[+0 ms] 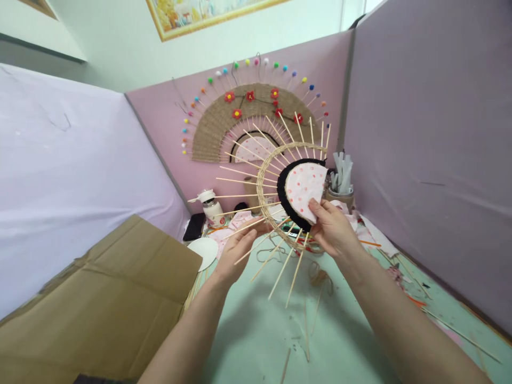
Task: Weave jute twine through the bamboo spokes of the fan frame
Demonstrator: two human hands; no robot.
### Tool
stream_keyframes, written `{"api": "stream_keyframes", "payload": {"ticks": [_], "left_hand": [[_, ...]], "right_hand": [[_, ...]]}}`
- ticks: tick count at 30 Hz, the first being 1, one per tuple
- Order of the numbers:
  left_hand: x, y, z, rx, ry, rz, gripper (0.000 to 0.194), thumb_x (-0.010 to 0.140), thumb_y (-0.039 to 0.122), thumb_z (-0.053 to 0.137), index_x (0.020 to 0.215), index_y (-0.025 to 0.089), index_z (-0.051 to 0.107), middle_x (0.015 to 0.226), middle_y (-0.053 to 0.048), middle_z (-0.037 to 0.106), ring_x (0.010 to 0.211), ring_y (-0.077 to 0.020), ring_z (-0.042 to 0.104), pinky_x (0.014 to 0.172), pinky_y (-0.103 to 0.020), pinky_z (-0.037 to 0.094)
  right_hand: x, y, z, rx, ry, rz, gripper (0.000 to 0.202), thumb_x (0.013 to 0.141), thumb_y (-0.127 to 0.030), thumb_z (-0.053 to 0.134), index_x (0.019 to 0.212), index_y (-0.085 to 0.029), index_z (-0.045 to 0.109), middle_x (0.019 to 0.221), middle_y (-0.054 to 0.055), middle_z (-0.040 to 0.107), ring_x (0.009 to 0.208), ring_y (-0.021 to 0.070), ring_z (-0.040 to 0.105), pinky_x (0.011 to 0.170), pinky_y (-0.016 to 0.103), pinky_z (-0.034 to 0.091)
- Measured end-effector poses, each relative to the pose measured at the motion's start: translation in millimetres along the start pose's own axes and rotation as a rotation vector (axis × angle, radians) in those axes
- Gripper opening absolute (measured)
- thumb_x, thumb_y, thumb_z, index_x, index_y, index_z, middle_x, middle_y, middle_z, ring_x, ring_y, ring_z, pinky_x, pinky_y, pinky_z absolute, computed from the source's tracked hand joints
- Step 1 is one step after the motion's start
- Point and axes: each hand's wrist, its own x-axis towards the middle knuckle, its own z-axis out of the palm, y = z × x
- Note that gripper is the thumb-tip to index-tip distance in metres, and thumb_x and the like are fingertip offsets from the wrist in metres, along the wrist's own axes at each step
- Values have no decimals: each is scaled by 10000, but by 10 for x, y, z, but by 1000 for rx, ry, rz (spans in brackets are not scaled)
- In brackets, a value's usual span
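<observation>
A half-round fan frame is held up over the table, tilted on its side. Its center is a white fabric half-circle (304, 186) with pink dots, edged by a black band (282, 188). Thin wooden sticks (235, 180) radiate from it, and a ring of woven twine (261, 184) crosses them. My right hand (335, 226) grips the center piece at its lower corner, thumb on the dotted fabric. Against the lower-left sticks, my left hand (239, 250) closes with thumb and fingers around them near the twine. A loose coil of twine (320, 276) lies below.
A finished-looking woven fan (212, 128) with red flowers and colored pompoms hangs on the pink back panel. Cardboard (120, 298) stands at left. Behind are a white bottle (213, 209), a phone (194, 228), a white disc (203, 253) and a jar (340, 197) of translucent sticks.
</observation>
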Motion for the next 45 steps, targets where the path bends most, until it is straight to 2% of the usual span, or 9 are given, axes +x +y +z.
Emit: {"api": "stream_keyframes", "payload": {"ticks": [4,6,8,14,21,29,35,39,45], "left_hand": [[135,-49,59,-193,36,-57,309,748,373,700,1020,232,665,823,-18,653,701,-124,596,718,-302,495],[177,-58,46,-220,76,-82,296,729,366,724,980,217,673,765,4,600,528,-47,444,511,-202,392],[204,-55,12,-193,100,-74,290,730,368,726,960,196,690,718,16,550,464,-18,292,423,-181,244],[193,39,-169,-23,139,-4,282,763,373,694,979,192,721,670,15,490,468,-30,267,427,-207,181],[174,49,-269,19,187,-65,306,733,415,706,937,188,730,665,2,526,484,-53,326,436,-209,239],[187,-44,-206,-3,197,75,232,765,381,682,935,231,734,559,50,419,450,-47,261,440,-217,187],[177,-105,-179,222,243,119,202,783,374,645,911,261,752,791,-22,659,568,-116,470,511,-252,353],[166,-52,-202,322,255,166,183,786,351,648,897,253,755,903,-42,696,642,-137,523,581,-270,413],[161,-53,-395,254,123,167,189,811,333,646,911,201,737,620,3,545,574,-90,427,525,-225,323]], "right_hand": [[-7,25,2,-13,6,10,241,672,-222,787,800,-214,583,844,-29,735,744,125,685,656,245,593],[-21,40,11,-38,-5,28,256,664,-221,790,814,-220,582,846,-29,733,747,134,685,618,242,587],[-42,54,30,-52,-20,44,274,661,-215,787,853,-232,592,866,-31,733,794,141,686,631,242,585],[-152,101,118,-61,-141,167,292,698,-206,710,969,-263,620,1009,-15,728,1016,182,654,849,320,557],[-248,186,127,-130,-104,219,348,629,-248,777,951,-251,647,957,-3,733,821,171,692,669,246,592],[-193,148,142,21,21,98,333,644,-193,778,943,-264,651,905,-62,728,815,108,680,632,154,581],[-206,119,178,74,69,164,247,664,-144,756,881,-225,671,877,-41,733,704,103,668,578,165,579],[-193,114,171,84,65,128,227,649,-134,771,834,-219,670,809,-53,721,640,91,649,505,142,551],[-142,85,138,79,118,114,277,564,-157,831,772,-211,656,717,-64,698,546,88,619,410,137,498]]}}
